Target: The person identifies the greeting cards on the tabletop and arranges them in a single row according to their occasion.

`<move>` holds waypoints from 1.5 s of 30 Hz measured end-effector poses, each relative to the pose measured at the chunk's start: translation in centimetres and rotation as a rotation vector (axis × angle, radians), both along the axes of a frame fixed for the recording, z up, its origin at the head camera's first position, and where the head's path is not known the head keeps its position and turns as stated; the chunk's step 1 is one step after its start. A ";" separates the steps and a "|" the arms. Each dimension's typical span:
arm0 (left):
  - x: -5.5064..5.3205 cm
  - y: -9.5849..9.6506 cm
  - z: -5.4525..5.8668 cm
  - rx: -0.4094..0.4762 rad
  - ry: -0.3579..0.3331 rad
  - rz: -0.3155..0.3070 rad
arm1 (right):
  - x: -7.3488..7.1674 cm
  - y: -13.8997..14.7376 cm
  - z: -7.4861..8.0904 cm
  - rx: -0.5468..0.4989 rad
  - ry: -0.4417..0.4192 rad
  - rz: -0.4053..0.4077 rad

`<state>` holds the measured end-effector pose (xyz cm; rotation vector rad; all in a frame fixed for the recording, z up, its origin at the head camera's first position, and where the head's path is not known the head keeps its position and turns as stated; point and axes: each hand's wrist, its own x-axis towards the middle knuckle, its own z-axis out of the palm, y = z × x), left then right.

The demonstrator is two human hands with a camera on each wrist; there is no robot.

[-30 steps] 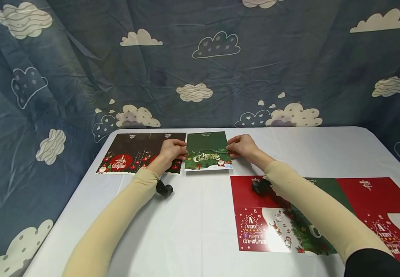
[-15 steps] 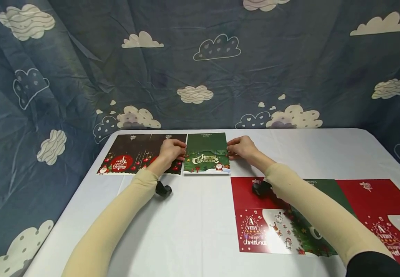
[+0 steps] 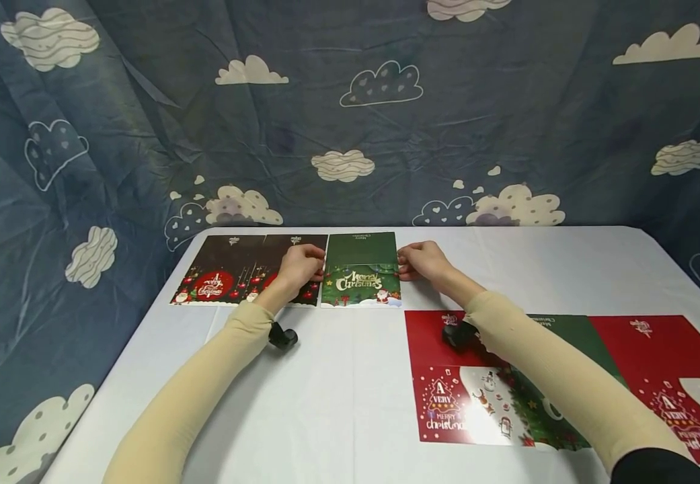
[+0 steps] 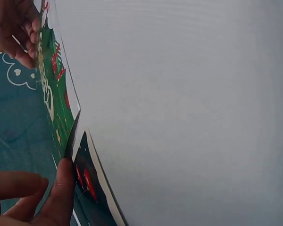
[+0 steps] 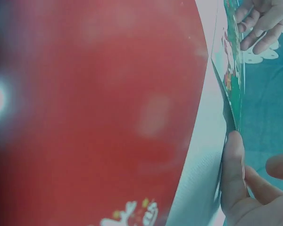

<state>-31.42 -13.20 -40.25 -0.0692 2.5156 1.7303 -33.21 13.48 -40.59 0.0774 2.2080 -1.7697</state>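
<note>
A green Christmas card [image 3: 360, 251] with a "Merry Christmas" print lies at the table's far side, right of two dark brown cards [image 3: 231, 255]. My left hand [image 3: 300, 266] holds its left edge, thumb [image 4: 64, 175] against the rim, and reaches over the right brown card. On the opposite edge my right hand [image 3: 425, 261] holds the card with its thumb [image 5: 234, 150] at the rim. Both wrist views show the green card's near corners slightly raised off the table. Fingers behind the edges are partly hidden.
Nearer me on the right lie a red card [image 3: 440, 339], another green card [image 3: 573, 336] and a second red card [image 3: 658, 346], partly under my right forearm. A white cloth covers the table [image 3: 301, 403]. A cloud-patterned curtain [image 3: 301, 121] hangs behind its far edge.
The green card has come down towards the table, its near edge moving slightly towards me and lining up with the brown cards. Both hands have stayed at its sides.
</note>
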 end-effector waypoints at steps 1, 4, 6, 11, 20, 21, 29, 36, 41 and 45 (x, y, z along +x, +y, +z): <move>0.0 0.0 0.0 0.002 0.004 0.002 | 0.1 0.0 0.0 -0.004 0.004 -0.001; 0.1 0.1 0.1 0.002 0.018 0.004 | 0.3 0.2 0.1 -0.013 0.016 0.006; 0.1 0.1 0.1 -0.005 0.025 0.004 | 0.4 0.2 0.1 -0.017 0.019 0.014; 0.3 0.2 0.2 -0.047 0.027 0.000 | 0.8 0.1 0.1 0.002 0.022 0.028; 0.8 0.3 0.1 -0.174 0.077 -0.001 | 1.0 0.1 -0.1 0.033 0.041 0.032; 0.8 0.3 0.1 -0.178 0.080 0.001 | 1.1 0.1 -0.1 0.036 0.043 0.034; 1.2 0.0 0.1 -0.174 0.091 0.030 | 2.1 1.1 0.6 0.051 0.076 0.057; 2.2 0.1 0.5 -0.092 0.071 0.009 | 3.6 2.9 2.0 0.033 0.103 0.112; 3.2 0.7 0.9 0.017 0.052 -0.025 | 4.8 4.5 3.0 0.036 0.138 0.153; 4.1 1.6 1.3 0.044 0.055 -0.074 | 6.1 5.9 3.9 0.033 0.163 0.195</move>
